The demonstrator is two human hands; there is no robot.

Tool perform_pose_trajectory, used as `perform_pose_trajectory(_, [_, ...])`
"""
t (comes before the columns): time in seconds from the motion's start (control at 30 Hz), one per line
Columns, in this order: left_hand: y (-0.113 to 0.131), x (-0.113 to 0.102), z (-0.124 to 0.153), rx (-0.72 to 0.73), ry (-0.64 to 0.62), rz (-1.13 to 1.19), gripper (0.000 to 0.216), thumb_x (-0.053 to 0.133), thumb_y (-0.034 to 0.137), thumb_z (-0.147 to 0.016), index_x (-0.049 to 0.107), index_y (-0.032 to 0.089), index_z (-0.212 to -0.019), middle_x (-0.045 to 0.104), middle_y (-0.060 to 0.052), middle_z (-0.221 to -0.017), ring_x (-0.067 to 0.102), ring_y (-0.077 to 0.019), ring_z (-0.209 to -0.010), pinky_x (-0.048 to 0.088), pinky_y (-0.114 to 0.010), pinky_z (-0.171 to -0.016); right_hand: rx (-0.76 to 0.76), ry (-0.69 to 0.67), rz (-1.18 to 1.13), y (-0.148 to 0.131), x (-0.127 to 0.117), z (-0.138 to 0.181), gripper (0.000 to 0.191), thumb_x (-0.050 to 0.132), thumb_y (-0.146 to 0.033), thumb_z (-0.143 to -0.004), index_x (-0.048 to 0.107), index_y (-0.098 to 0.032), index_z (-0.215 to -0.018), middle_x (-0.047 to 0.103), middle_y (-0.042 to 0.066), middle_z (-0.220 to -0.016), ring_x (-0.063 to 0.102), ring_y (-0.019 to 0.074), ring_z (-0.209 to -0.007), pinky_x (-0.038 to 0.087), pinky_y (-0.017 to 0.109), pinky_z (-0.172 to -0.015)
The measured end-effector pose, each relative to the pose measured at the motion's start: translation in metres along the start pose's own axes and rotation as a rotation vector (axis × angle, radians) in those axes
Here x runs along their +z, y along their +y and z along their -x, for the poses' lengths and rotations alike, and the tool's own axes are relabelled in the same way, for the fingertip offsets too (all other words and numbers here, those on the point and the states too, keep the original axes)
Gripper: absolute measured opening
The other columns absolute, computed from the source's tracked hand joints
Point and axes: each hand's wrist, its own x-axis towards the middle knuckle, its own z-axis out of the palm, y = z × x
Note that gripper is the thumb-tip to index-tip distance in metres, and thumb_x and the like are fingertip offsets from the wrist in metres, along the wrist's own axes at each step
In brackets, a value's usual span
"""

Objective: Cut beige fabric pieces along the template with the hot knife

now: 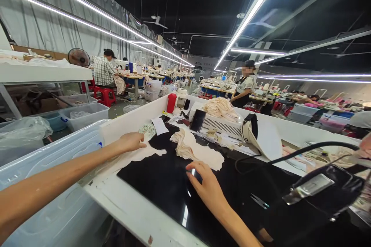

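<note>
My left hand [131,141] is over the left cream fabric pieces [145,153], at the left side of the glossy black tabletop [162,177]. Its fingertips look slightly apart, and its underside is hidden. My right hand [206,185] hovers above the black surface with thumb and forefinger spread, holding nothing visible. Just beyond it lies a fanned stack of cream fabric pieces [199,149] with wavy edges. Thread snips [259,201] rest on the black surface to the right of my right hand.
A black-cased device [324,189] with a thick cable stands at right. Behind the fabric are a phone [198,120], a white vented machine [220,125], a red container [171,103] and paper scraps. A clear plastic lid [66,154] lies at left. Co-workers sit and stand farther off.
</note>
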Motion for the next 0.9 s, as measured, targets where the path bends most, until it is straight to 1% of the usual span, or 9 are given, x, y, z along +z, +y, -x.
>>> perform_pose_trajectory(0.07, [-0.009,0.010,0.010,0.010,-0.014,0.000,0.018,0.061,0.037,-0.083,0.065,0.019,-0.082,0.074,-0.008,-0.092,0.068,-0.0272,-0.087,0.046,-0.031,-0.074,-0.024,-0.048,-0.019,-0.012,0.007,0.005,0.013,0.056,-0.027,-0.094,0.068,-0.027,-0.099,0.070,0.005,-0.109,0.065,0.0235,-0.108,0.050,0.040,-0.099])
perform_pose_trajectory(0.13, [-0.014,0.019,0.017,0.025,-0.001,0.024,0.017,0.057,0.033,-0.087,0.065,0.018,-0.084,0.072,-0.006,-0.089,0.066,-0.0239,-0.083,0.044,-0.030,-0.072,-0.039,-0.102,-0.040,-0.021,0.011,0.009,0.013,0.055,-0.027,-0.095,0.068,-0.027,-0.098,0.069,0.005,-0.109,0.066,0.0226,-0.107,0.051,0.038,-0.097])
perform_pose_trajectory(0.23, [-0.015,0.027,0.022,0.045,0.026,0.079,0.014,0.059,0.028,-0.092,0.067,0.017,-0.090,0.071,-0.005,-0.093,0.065,-0.0207,-0.086,0.046,-0.030,-0.077,-0.042,-0.163,-0.060,-0.028,0.013,0.015,0.014,0.054,-0.031,-0.098,0.068,-0.028,-0.099,0.068,0.005,-0.111,0.066,0.0223,-0.107,0.051,0.037,-0.096])
perform_pose_trajectory(0.37, [-0.018,0.028,0.023,0.067,0.051,0.149,0.021,0.065,0.036,-0.099,0.068,0.015,-0.096,0.070,-0.003,-0.097,0.065,-0.0184,-0.088,0.052,-0.036,-0.085,-0.068,-0.226,-0.048,-0.024,0.013,0.019,0.017,0.054,-0.037,-0.099,0.069,-0.029,-0.100,0.069,0.006,-0.110,0.068,0.0218,-0.104,0.055,0.034,-0.091])
perform_pose_trajectory(0.53, [-0.017,0.024,0.032,0.130,0.120,0.230,0.013,0.061,0.023,-0.093,0.072,0.017,-0.091,0.072,-0.003,-0.089,0.066,-0.0198,-0.084,0.047,-0.029,-0.076,-0.060,-0.277,-0.072,-0.021,0.018,0.022,0.020,0.056,-0.041,-0.097,0.072,-0.028,-0.098,0.072,0.006,-0.106,0.070,0.0216,-0.098,0.057,0.034,-0.088])
perform_pose_trajectory(0.63, [-0.006,0.019,0.042,0.199,0.165,0.284,0.016,0.059,0.026,-0.093,0.073,0.019,-0.092,0.073,-0.003,-0.093,0.066,-0.0201,-0.087,0.044,-0.028,-0.076,0.076,-0.270,-0.186,-0.028,0.025,0.022,0.027,0.061,-0.048,-0.093,0.074,-0.026,-0.101,0.073,0.007,-0.103,0.069,0.0224,-0.094,0.057,0.035,-0.086])
perform_pose_trajectory(0.77, [0.027,0.017,0.064,0.290,0.174,0.358,0.018,0.057,0.031,-0.094,0.073,0.021,-0.095,0.073,-0.001,-0.095,0.065,-0.0190,-0.087,0.044,-0.027,-0.078,0.395,-0.222,-0.514,-0.045,0.033,0.017,0.056,0.075,-0.067,-0.077,0.072,-0.022,-0.111,0.072,0.009,-0.105,0.069,0.0252,-0.093,0.061,0.035,-0.072])
perform_pose_trajectory(0.83, [0.046,0.020,0.076,0.350,0.148,0.385,0.017,0.059,0.031,-0.094,0.072,0.022,-0.094,0.073,-0.001,-0.094,0.065,-0.0184,-0.087,0.044,-0.027,-0.078,0.477,-0.221,-0.645,-0.055,0.035,0.014,0.064,0.080,-0.068,-0.072,0.071,-0.023,-0.117,0.071,0.008,-0.108,0.068,0.0241,-0.093,0.062,0.034,-0.067])
perform_pose_trajectory(0.9, [0.063,0.025,0.087,0.421,0.100,0.427,0.015,0.060,0.031,-0.092,0.072,0.022,-0.091,0.073,0.000,-0.092,0.064,-0.0179,-0.086,0.043,-0.027,-0.077,0.500,-0.219,-0.715,-0.064,0.036,0.012,0.061,0.081,-0.069,-0.071,0.074,-0.022,-0.110,0.071,0.007,-0.101,0.066,0.0227,-0.091,0.061,0.031,-0.065])
